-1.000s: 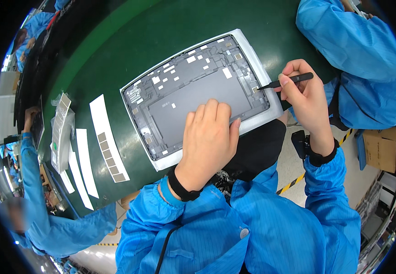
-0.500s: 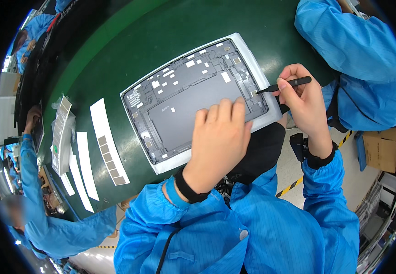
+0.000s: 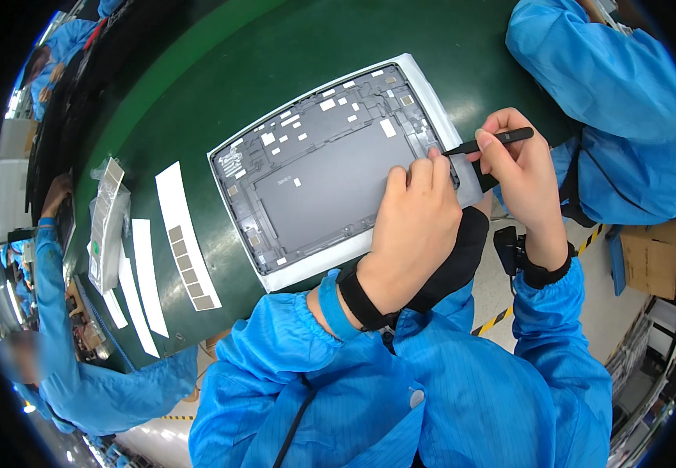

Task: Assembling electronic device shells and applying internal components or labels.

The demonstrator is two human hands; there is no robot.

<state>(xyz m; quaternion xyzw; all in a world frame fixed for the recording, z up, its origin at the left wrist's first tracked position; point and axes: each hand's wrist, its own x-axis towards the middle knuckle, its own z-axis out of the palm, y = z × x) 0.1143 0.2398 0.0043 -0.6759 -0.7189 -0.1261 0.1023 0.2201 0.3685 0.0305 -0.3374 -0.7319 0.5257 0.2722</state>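
On a white sheet (image 3: 303,277) lies a dark grey tablet housing (image 3: 330,183), inner side up, with several small white and brown pads stuck on it. Black tweezers (image 3: 502,138) are pinched in my right hand (image 3: 529,168), just past the housing's right edge, their tips reaching over the rim. My left hand (image 3: 416,226) rests over the housing's lower right part. Its index fingertip presses down close by the tweezer tips, the other fingers bent beside it; no held thing shows. That fingertip hides the spot beneath.
Left of the housing, a white strip with brown square pads (image 3: 186,261), bare white strips (image 3: 149,277) and a plastic-wrapped stack of pad strips (image 3: 105,234) lie on the green table (image 3: 189,117). A blue-sleeved person (image 3: 611,101) is close at the right; another person (image 3: 111,390) works at left.
My left hand has slid right and up, bringing its index fingertip to the spot by the tweezer tips. My right hand and the tweezers have barely moved.
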